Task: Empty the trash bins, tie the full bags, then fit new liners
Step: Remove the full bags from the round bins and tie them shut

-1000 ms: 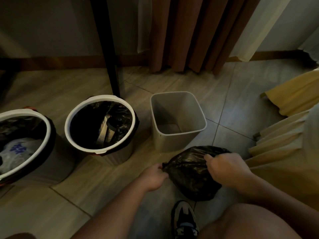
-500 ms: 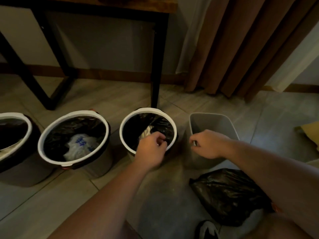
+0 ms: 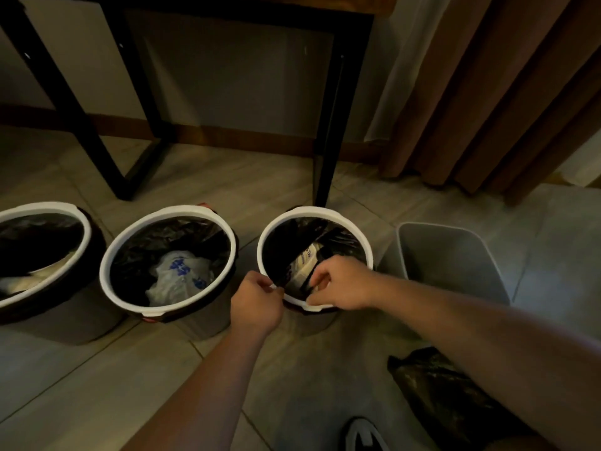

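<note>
While the floor (image 3: 97,369) carries a row of bins toward its wall edge, a bare grey bin (image 3: 455,265) stands rightmost, with a black bag (image 3: 432,382) nearer. Beside it, the left hand (image 3: 257,304) pinches the lined round bin (image 3: 313,210) by its white rim (image 3: 260,255), and the right hand (image 3: 341,283) pinches its liner (image 3: 283,252).

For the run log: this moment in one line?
left hand grips white rim | right hand pinches black liner | grey bin unlined | black bag on floor

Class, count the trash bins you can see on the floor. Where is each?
4. In a row, from the left: left round bin, partly cut off; middle round bin; right round bin; grey rectangular bin at far right. Others may lie outside the view.
</note>
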`<act>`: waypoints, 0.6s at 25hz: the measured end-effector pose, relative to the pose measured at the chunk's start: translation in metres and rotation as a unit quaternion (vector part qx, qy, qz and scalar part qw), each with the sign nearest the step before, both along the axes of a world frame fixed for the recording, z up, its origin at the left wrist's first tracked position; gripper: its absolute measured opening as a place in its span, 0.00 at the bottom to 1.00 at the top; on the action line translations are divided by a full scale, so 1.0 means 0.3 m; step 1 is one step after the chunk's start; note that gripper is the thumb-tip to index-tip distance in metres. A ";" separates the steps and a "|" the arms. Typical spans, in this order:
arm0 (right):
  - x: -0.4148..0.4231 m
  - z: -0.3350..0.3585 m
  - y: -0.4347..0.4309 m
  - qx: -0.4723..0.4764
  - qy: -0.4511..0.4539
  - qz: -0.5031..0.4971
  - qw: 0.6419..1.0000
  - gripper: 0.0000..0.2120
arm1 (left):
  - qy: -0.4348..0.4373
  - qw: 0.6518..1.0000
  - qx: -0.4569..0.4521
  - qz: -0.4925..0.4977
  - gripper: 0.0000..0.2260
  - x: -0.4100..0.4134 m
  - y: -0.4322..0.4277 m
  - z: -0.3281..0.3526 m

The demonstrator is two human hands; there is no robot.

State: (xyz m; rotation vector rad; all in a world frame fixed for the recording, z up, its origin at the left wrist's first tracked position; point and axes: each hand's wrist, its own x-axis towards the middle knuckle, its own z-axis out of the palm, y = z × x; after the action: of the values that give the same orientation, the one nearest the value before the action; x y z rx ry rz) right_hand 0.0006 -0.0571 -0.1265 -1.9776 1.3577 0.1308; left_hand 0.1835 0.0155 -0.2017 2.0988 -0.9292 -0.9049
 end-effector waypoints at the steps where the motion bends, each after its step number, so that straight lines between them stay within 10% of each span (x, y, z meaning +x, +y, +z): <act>1: 0.019 -0.034 0.022 -0.041 0.037 0.048 0.997 0.21 | 0.012 1.000 0.003 0.007 0.11 -0.006 -0.001 -0.018; 15: 0.049 -0.104 0.109 -0.178 0.122 0.155 0.964 0.06 | 0.365 0.921 -0.013 0.133 0.09 -0.036 0.026 -0.022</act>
State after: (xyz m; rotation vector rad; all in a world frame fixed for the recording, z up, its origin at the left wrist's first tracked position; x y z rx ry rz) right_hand 0.0153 -0.0243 -0.1577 -2.5420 1.2790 0.3026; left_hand 0.1727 0.0231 -0.2084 1.5936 -0.2526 -1.3685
